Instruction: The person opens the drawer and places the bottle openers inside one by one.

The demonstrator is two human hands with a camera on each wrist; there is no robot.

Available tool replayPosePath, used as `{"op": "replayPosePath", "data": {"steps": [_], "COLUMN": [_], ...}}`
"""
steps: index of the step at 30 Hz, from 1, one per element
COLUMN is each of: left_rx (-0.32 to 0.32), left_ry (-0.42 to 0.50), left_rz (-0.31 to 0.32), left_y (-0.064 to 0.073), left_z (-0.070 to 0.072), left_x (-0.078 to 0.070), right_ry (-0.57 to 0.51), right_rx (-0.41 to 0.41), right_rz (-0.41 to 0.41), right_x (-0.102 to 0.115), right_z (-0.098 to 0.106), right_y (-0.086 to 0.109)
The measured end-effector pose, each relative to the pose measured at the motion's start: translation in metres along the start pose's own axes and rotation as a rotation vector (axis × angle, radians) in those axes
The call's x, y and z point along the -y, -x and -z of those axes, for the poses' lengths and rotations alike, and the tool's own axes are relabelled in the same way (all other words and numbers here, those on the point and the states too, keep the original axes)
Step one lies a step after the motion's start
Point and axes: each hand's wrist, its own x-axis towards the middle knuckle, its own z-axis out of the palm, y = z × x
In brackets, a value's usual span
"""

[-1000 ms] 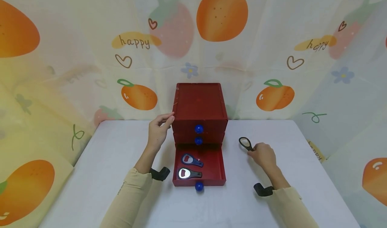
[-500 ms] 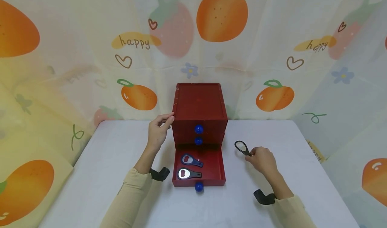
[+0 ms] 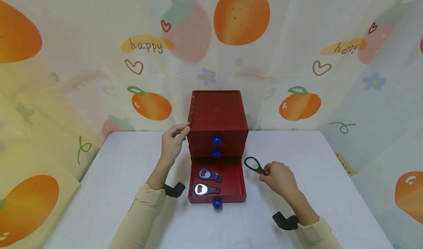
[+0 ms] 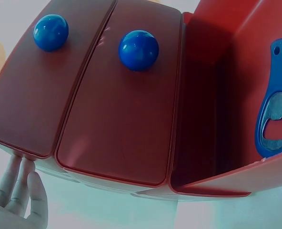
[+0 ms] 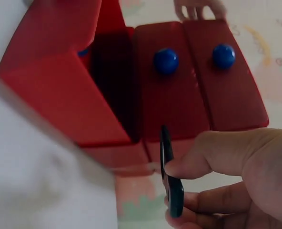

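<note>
A red three-drawer cabinet (image 3: 218, 111) stands mid-table, its bottom drawer (image 3: 232, 190) pulled out. Inside that drawer lie a blue bottle opener (image 3: 215, 177) and a black bottle opener (image 3: 211, 190) with a metal head. My left hand (image 3: 172, 142) touches the cabinet's left side near the front top edge, fingers straight. My right hand (image 3: 279, 177) pinches the handle end of another black bottle opener (image 3: 261, 170), between thumb and fingers. Its oval head points left, close to the drawer's right wall. In the right wrist view this opener (image 5: 175, 191) appears nearly edge-on.
Blue round knobs (image 3: 216, 140) stick out from the drawer fronts; the upper two drawers are closed. A white table (image 3: 132, 168) spreads around the cabinet. Behind it hangs a fruit-patterned cloth (image 3: 277, 28).
My right hand has moved left and slightly toward me, bringing the black bottle opener from the right up to the open drawer's side. My left hand has stayed on the cabinet.
</note>
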Motion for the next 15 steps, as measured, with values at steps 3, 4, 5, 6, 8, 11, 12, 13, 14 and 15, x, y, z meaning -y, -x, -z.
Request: {"op": "replayPosePath", "data": {"steps": [3, 4, 5, 6, 8, 11, 12, 13, 14, 15], "left_rx": [-0.007, -0.006, -0.007, -0.006, -0.003, -0.006, -0.006, -0.006, -0.006, -0.004], "left_ry": [0.0, 0.0, 0.002, 0.001, 0.001, 0.001, 0.002, 0.002, 0.002, 0.002], "left_rz": [-0.015, -0.015, -0.017, -0.017, -0.018, -0.018, -0.017, -0.015, -0.012, -0.007], "left_y": [-0.001, -0.001, -0.001, -0.001, 0.0, 0.0, 0.0, 0.0, 0.0, 0.0], "left_z": [-0.001, -0.001, -0.001, -0.001, -0.002, -0.001, -0.001, -0.001, -0.001, -0.001], "left_x": [0.003, 0.003, 0.003, 0.003, 0.003, 0.003, 0.003, 0.003, 0.003, 0.003], "right_ry": [0.014, 0.015, 0.016, 0.023, 0.039, 0.083, 0.098, 0.11, 0.121, 0.128], "right_rx": [-0.002, 0.003, 0.009, 0.014, 0.022, 0.017, 0.011, 0.004, -0.002, -0.004], "right_rz": [0.036, 0.044, 0.051, 0.057, 0.072, 0.111, 0.125, 0.139, 0.15, 0.158], "right_x": [0.005, 0.006, 0.008, 0.01, 0.015, 0.025, 0.028, 0.031, 0.034, 0.037], "right_z": [-0.002, -0.002, -0.003, -0.004, -0.007, -0.014, -0.017, -0.02, -0.023, -0.026], "right_y": [-0.002, -0.002, -0.003, -0.003, -0.004, -0.006, -0.007, -0.008, -0.009, -0.01]}}
